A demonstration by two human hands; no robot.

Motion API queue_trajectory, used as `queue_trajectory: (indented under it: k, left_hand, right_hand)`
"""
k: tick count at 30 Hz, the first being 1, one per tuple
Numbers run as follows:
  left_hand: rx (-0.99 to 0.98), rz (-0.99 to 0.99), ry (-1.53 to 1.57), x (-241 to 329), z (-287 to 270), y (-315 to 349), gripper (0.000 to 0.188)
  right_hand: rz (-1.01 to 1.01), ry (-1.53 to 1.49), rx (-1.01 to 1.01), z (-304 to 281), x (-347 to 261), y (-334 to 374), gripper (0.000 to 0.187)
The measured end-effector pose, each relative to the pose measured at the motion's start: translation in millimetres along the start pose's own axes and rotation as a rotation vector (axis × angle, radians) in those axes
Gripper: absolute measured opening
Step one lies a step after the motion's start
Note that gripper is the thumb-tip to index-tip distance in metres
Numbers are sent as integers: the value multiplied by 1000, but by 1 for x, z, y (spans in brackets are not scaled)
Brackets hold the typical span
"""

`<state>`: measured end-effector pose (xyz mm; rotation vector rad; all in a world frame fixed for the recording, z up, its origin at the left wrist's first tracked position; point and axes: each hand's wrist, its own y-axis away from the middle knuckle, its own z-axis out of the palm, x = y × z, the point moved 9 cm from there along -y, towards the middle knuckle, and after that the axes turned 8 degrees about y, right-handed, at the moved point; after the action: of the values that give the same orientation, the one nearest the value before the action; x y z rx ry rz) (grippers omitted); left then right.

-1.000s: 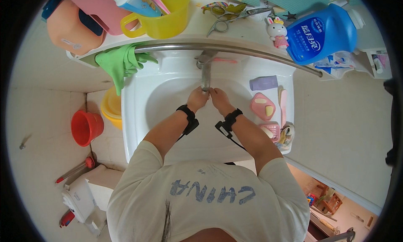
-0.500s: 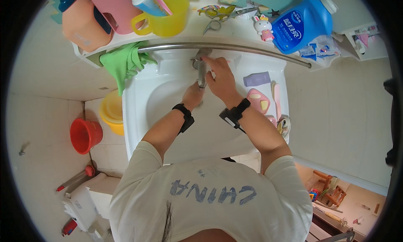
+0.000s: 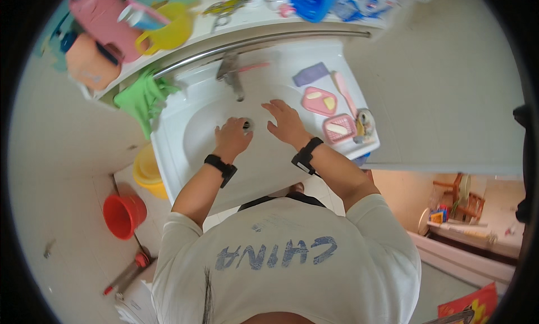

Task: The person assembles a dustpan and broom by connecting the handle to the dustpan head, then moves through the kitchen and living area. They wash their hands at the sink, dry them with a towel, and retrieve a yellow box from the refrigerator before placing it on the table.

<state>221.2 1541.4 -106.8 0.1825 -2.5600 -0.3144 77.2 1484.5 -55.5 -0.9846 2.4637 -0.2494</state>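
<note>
Both my hands are over the white sink [image 3: 196, 113], each with a black band on its wrist. My left hand [image 3: 232, 138] hangs beside the drain [image 3: 247, 125], palm down, its fingers loosely apart and holding nothing. To its right, my right hand [image 3: 287, 123] is open too, fingers stretched toward the basin's middle and empty. The metal faucet [image 3: 230, 77] stands beyond both hands, apart from them. A thin pink stick-like thing [image 3: 255, 67] lies behind it. On the sink's right ledge are a pink soap dish [image 3: 319, 101] and a pink basket-like soap dish [image 3: 339, 128].
A purple pack [image 3: 310, 74] and a pink brush [image 3: 344, 94] lie on the right ledge. A metal rail [image 3: 264, 40] crosses behind the faucet, with a green cloth [image 3: 137, 102] at its left end. A red bucket [image 3: 124, 216] stands at lower left.
Both hands have left the faucet and come back over the basin, spreading apart. The view has shifted and turned, so the shelf sits higher and more floor shows at right.
</note>
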Motion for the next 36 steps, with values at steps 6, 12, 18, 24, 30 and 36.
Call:
queue_trajectory:
  k: [6, 12, 18, 24, 30, 36]
  left_hand:
    - [-170, 132, 131, 80, 28, 16, 49]
    - [-136, 639, -128, 243, 102, 62, 56]
    - [-281, 906, -116, 411, 221, 116, 55]
    - [-432, 1089, -131, 550, 338, 197, 47]
    - [-640, 1287, -207, 666, 434, 254, 49]
    - [-535, 1484, -207, 752, 488, 278, 64]
  right_hand:
    - [264, 36, -221, -49, 71, 95, 30]
    - [457, 13, 200, -158, 107, 234, 57]
    - [802, 198, 316, -245, 163, 444, 56]
    - [1140, 245, 336, -309, 185, 656, 50]
    - [1447, 224, 521, -330, 190, 790, 47]
    - [1603, 397, 706, -348, 226, 846, 47]
